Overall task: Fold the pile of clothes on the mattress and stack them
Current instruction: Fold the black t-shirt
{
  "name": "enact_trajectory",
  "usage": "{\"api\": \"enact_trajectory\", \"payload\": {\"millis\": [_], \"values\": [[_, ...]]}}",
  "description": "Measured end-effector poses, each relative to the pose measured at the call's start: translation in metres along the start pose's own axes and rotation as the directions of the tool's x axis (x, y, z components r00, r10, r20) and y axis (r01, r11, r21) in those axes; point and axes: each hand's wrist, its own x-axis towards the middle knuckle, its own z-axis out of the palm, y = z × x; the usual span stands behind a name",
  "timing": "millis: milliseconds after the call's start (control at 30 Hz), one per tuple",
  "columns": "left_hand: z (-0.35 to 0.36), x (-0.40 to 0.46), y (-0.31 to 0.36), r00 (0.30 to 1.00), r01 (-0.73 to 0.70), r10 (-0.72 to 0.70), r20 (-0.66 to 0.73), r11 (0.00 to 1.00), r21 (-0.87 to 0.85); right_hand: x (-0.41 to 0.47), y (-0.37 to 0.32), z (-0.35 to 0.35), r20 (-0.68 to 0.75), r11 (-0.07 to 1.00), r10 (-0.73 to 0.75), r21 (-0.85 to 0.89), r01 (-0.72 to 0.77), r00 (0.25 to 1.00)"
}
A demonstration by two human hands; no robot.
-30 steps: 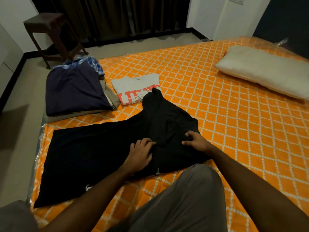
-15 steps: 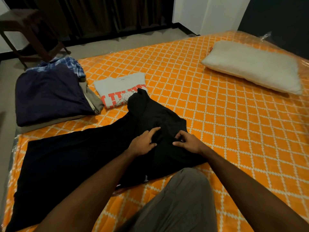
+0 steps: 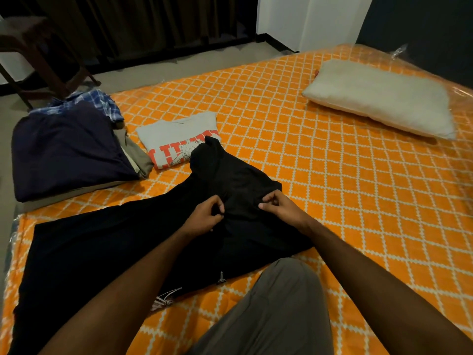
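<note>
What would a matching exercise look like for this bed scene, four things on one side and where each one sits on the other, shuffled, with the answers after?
Things:
1. black garment
2. white pillow
3. grey printed T-shirt
4. stack of folded clothes

Places:
A. at the far left edge of the mattress
B. folded flat, just right of the stack
C. far right, near the dark wall
D. spread out, pinched by the left hand and right hand

Pairs: 1-D, 2-C, 3-B, 4-A
</note>
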Motion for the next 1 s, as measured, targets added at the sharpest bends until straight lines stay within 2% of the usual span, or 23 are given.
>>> {"api": "enact_trajectory", "payload": {"millis": [67,133,200,267,333,400,467,533,667,767,833,933,1000], "values": [[0.003,0.0,-0.001,0.999,-0.033,0.032,-0.041,0.999,-0.02,0.014,-0.015,0.005,0.042,0.991,0.094,-0.099,-0.089,0.995],[0.005,0.003,0.002,0.997,-0.013,0.006,-0.083,0.997,-0.081,0.024,-0.026,0.01,0.08,0.966,0.181,-0.204,-0.161,0.98],[0.007,0.006,0.006,0.993,0.007,-0.029,-0.112,0.981,-0.192,0.03,-0.031,0.014,0.07,0.961,0.208,-0.199,-0.19,0.976],[0.006,0.007,0.009,0.987,0.022,-0.068,-0.148,0.955,-0.295,0.031,-0.031,0.016,0.03,0.992,0.111,-0.061,-0.109,0.993],[0.005,0.007,0.006,0.976,0.028,-0.101,-0.191,0.936,-0.351,0.029,-0.027,0.016,-0.12,0.999,-0.019,0.037,0.024,0.993],[0.005,0.006,-0.003,0.954,0.048,-0.113,-0.278,0.972,-0.231,0.024,-0.022,0.012,-0.258,0.995,-0.079,-0.084,0.06,0.963],[0.005,0.006,-0.012,0.938,0.079,-0.111,-0.328,0.991,-0.108,0.021,-0.013,0.01,-0.268,0.971,-0.088,-0.237,0.023,0.96],[0.005,0.003,-0.009,0.957,0.094,-0.119,-0.266,0.99,-0.105,0.019,-0.005,0.01,-0.214,0.947,-0.085,-0.32,0.013,0.973],[0.004,-0.01,-0.005,0.983,0.154,-0.152,-0.099,0.988,0.012,0.018,-0.006,0.022,-0.093,0.862,-0.063,-0.507,0.008,0.994],[-0.002,-0.018,-0.012,0.971,0.236,-0.235,-0.048,0.972,0.011,0.014,-0.005,0.025,-0.144,0.821,-0.041,-0.569,-0.048,0.989],[-0.005,-0.021,-0.018,0.97,0.243,-0.242,-0.022,0.96,0.143,0.01,-0.002,0.019,-0.21,0.8,-0.015,-0.588,-0.115,0.978],[-0.003,-0.033,-0.025,0.974,0.222,-0.197,-0.111,0.928,0.299,-0.004,0.004,0.014,-0.241,0.741,-0.023,-0.655,-0.145,0.97],[0.0,-0.04,-0.028,0.968,0.179,-0.108,-0.225,0.929,0.325,-0.011,0.01,0.018,-0.243,0.613,-0.145,-0.783,-0.105,0.959]]}}
